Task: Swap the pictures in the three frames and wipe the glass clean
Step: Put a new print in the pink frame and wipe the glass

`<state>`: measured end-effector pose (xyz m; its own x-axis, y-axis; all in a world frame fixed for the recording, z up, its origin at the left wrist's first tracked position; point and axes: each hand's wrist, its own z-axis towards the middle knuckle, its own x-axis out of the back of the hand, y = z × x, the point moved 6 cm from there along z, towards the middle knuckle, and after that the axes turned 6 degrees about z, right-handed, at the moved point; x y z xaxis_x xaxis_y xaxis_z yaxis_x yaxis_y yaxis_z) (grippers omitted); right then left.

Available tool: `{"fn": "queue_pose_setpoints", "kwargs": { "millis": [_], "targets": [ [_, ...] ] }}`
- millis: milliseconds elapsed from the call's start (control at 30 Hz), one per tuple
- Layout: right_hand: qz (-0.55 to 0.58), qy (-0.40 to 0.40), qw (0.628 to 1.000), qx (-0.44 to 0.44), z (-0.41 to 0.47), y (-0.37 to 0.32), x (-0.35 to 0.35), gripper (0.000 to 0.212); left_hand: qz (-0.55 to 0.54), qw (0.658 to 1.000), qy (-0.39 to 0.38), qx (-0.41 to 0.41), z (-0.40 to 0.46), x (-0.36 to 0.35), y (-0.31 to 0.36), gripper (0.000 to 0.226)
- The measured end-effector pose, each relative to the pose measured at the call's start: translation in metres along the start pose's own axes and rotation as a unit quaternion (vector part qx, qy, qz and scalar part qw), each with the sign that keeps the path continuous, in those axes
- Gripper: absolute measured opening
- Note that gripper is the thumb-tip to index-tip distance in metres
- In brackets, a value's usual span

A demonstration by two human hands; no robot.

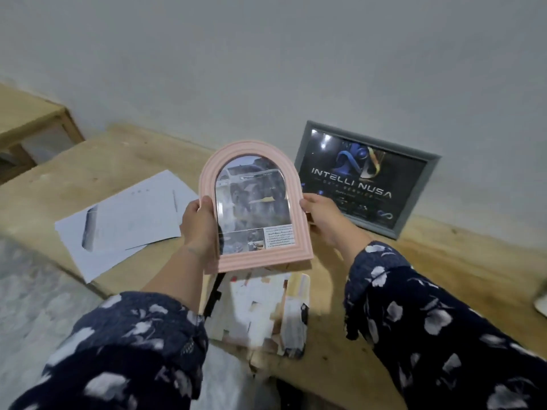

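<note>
Nearest: two dark floral sleeves point(124, 350). Under the hands, flat on the wood table point(444, 276), lies a light frame point(260, 309), blurred, w/ pale patches. Above it, held in the air, a pink arched frame point(254, 202) w/ a car pic behind glass. L hand point(198, 229) grips its left edge, thumb on the front rim, fingers curled behind. R hand point(322, 217) grips the right edge, fingers wrapped round the back, mostly hidden. Left of that, loose white papers point(124, 220) on the table. Farthest: grey frame point(367, 179) w/ dark "INTELLI NUSA" print, leaning on the wall point(266, 69).
</note>
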<state>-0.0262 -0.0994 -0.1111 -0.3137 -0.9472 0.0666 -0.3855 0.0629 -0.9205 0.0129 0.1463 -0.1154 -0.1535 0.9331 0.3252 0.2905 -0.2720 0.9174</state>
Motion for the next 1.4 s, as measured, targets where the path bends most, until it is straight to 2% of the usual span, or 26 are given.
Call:
{"fn": "queue_pose_setpoints", "kwargs": {
  "millis": [100, 267, 400, 533, 767, 967, 1200, 1400],
  "targets": [
    [-0.009, 0.062, 0.998, 0.001, -0.031, 0.007, 0.071, 0.03, 0.026, 0.995, -0.083, -0.043, -0.028, -0.052, 0.02, 0.029],
    [0.019, 0.183, 0.983, 0.014, -0.085, 0.015, 0.18, 0.031, 0.087, 0.968, -0.207, -0.11, -0.072, -0.143, 0.054, 0.03],
    [0.025, 0.267, 0.963, 0.02, -0.125, 0.026, 0.261, 0.03, 0.146, 0.935, -0.268, -0.182, -0.127, -0.216, 0.083, 0.027],
    [0.033, 0.322, 0.946, 0.007, -0.142, 0.043, 0.325, 0.026, 0.173, 0.915, -0.304, -0.203, -0.166, -0.278, 0.093, 0.029],
    [0.022, 0.326, 0.945, -0.017, -0.127, 0.061, 0.413, 0.025, 0.225, 0.91, -0.279, -0.211, -0.208, -0.362, 0.101, 0.026],
    [-0.028, 0.329, 0.944, -0.005, -0.088, 0.061, 0.457, 0.032, 0.202, 0.935, -0.236, -0.173, -0.219, -0.414, 0.099, 0.028],
    [-0.041, 0.317, 0.947, 0.007, -0.055, 0.064, 0.475, 0.034, 0.201, 0.947, -0.189, -0.162, -0.215, -0.44, 0.103, 0.031],
    [-0.036, 0.278, 0.96, -0.003, -0.046, 0.067, 0.478, 0.042, 0.225, 0.943, -0.187, -0.155, -0.211, -0.45, 0.102, 0.033]
  ]
}}
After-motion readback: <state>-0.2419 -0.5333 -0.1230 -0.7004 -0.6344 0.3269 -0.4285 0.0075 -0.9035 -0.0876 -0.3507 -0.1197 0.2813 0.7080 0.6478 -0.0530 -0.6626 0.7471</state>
